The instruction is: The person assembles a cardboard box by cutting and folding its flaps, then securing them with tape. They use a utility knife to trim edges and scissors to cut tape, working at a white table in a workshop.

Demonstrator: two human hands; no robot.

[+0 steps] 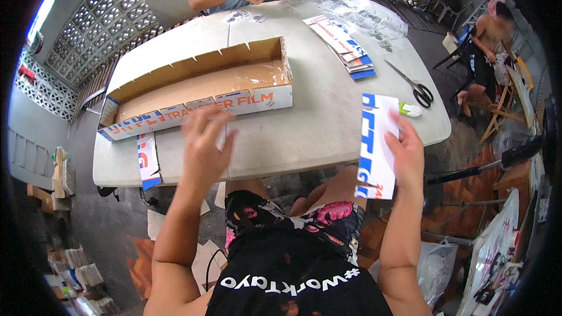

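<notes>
Your black sleeveless shirt (269,257) lies closest to the lens, with your floral shorts (333,222) just beyond it under the near edge of the pale table (304,140). Past that edge, your right hand (407,152) is closed on a flat white cardboard panel (374,146) with blue and red print, pinching it by its right side; the panel's long axis points away from your body, roughly square to the table's near edge. Your left hand (206,134) has its fingers spread and appears to hold nothing; it is slightly blurred, just in front of the long open-topped cardboard carton (222,104), and you cannot tell whether its fingertips touch the front wall. That carton sits on the left half of the table, its long axis running sideways, with the right end a little farther from you than the left. From the panel it lies left and farther out, so the two long axes cross at a wide angle, and your left hand is clearly the nearer one to the carton. Another printed cardboard piece (149,161) lies by its left front corner, reaching the table's near edge, while a stack of printed cardboard pieces (345,50) and black-handled scissors (418,90) lie beyond your right hand.
</notes>
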